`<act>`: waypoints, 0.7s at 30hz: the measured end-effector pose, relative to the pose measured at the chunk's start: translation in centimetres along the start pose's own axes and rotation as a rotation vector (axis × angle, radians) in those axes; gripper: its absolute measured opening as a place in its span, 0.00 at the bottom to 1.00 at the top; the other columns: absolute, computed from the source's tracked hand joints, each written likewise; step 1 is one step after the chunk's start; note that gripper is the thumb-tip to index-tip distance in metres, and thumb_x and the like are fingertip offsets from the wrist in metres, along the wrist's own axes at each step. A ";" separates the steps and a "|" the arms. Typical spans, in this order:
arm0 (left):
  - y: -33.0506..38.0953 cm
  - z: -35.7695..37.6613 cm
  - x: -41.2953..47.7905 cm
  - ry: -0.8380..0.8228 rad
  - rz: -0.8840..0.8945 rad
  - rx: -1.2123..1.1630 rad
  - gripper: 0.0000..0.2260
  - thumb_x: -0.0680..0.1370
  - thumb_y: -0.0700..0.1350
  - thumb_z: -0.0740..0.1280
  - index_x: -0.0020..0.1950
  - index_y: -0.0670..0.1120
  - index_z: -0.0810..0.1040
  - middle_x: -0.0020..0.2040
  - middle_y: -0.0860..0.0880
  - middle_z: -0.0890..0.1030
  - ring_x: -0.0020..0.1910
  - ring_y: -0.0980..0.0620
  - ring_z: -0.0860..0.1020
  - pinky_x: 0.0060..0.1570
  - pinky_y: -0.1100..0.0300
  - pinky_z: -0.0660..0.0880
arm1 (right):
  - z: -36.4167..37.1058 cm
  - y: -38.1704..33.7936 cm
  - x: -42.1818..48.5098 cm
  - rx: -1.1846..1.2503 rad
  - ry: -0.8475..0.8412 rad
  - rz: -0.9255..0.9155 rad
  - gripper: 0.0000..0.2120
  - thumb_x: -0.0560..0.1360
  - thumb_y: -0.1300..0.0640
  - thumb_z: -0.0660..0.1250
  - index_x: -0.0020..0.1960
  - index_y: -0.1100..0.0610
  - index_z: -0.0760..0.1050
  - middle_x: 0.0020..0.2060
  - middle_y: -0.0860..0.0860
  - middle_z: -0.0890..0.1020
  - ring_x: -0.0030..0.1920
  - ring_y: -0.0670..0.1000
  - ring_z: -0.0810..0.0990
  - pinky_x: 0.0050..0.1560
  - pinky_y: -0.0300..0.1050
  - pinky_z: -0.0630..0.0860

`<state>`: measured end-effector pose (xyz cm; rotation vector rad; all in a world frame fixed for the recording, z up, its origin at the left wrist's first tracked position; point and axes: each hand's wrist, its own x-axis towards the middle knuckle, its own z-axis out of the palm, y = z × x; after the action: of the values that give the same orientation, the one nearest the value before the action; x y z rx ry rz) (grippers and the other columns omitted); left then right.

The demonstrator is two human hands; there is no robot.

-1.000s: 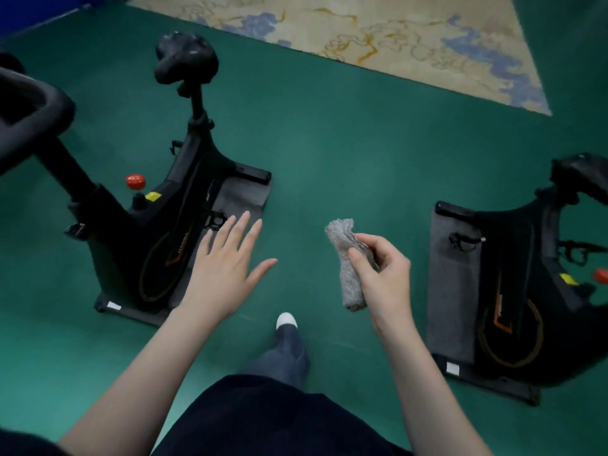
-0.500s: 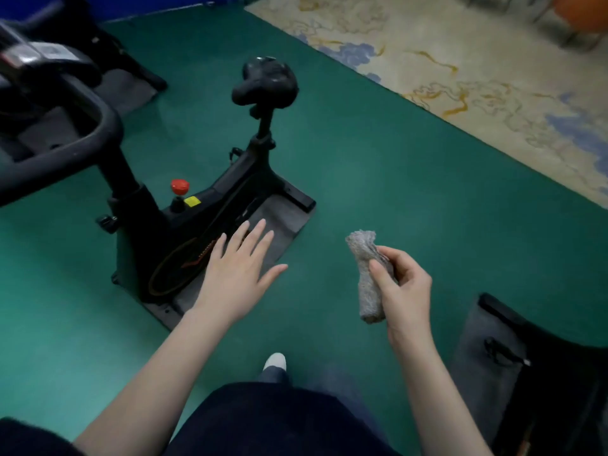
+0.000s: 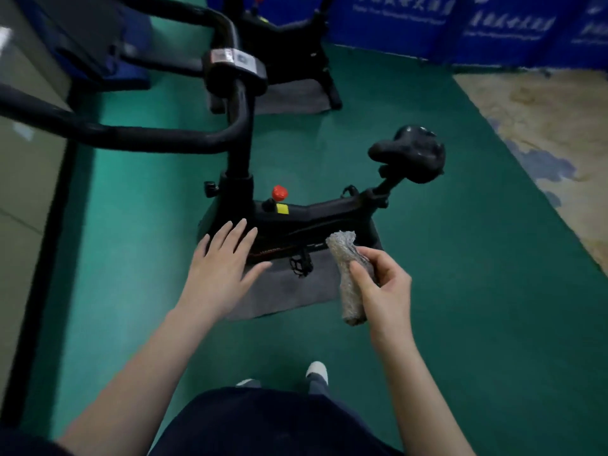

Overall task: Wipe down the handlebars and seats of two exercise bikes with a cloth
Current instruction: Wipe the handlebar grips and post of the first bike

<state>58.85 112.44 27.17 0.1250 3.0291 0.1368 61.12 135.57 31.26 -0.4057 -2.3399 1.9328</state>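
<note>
A black exercise bike (image 3: 316, 215) stands on a grey mat (image 3: 286, 294) right in front of me. Its black handlebar (image 3: 141, 138) curves across the upper left, and its black seat (image 3: 409, 153) sits up at the right on a slanted post. My right hand (image 3: 383, 287) is shut on a rolled grey cloth (image 3: 345, 274), held in the air over the mat's right edge, below the seat. My left hand (image 3: 220, 268) is open with spread fingers, hovering in front of the bike's frame. A second black bike (image 3: 289, 51) stands behind, only partly in view.
Green floor (image 3: 460, 258) surrounds the bikes. A beige patterned carpet (image 3: 552, 133) lies at the right. Blue banner panels (image 3: 460, 24) line the back wall. A red knob (image 3: 279, 192) and yellow label sit on the near bike's frame. My feet (image 3: 316, 373) show at the bottom.
The view has swung left and closer to the near bike; the bike at the right has left the frame. Both hands keep their pose, the right still holding the cloth.
</note>
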 end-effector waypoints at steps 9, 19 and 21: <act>3.1 -0.8 -1.9 0.059 -0.347 -0.050 0.32 0.76 0.64 0.49 0.75 0.48 0.59 0.76 0.48 0.59 0.75 0.48 0.56 0.71 0.46 0.57 | -1.3 -1.2 6.9 -0.038 -0.314 -0.067 0.13 0.74 0.66 0.67 0.46 0.47 0.79 0.46 0.48 0.84 0.49 0.50 0.82 0.55 0.53 0.78; -0.1 -2.2 -3.7 0.109 -0.652 -0.108 0.37 0.72 0.67 0.41 0.75 0.49 0.58 0.76 0.49 0.59 0.75 0.48 0.56 0.72 0.47 0.56 | 5.3 -3.4 10.6 -0.022 -0.565 -0.108 0.09 0.74 0.64 0.68 0.49 0.51 0.80 0.47 0.49 0.84 0.50 0.50 0.82 0.55 0.53 0.78; -1.4 -2.4 -3.3 0.123 -0.689 -0.115 0.36 0.72 0.67 0.41 0.75 0.49 0.58 0.76 0.48 0.59 0.75 0.48 0.56 0.71 0.47 0.57 | 7.4 -4.2 10.9 -0.023 -0.604 -0.121 0.11 0.75 0.63 0.68 0.47 0.47 0.80 0.46 0.45 0.84 0.49 0.47 0.82 0.54 0.50 0.78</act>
<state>61.75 110.60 29.72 -0.9479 2.9678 0.2589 48.26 130.54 32.71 0.3712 -2.6335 2.1965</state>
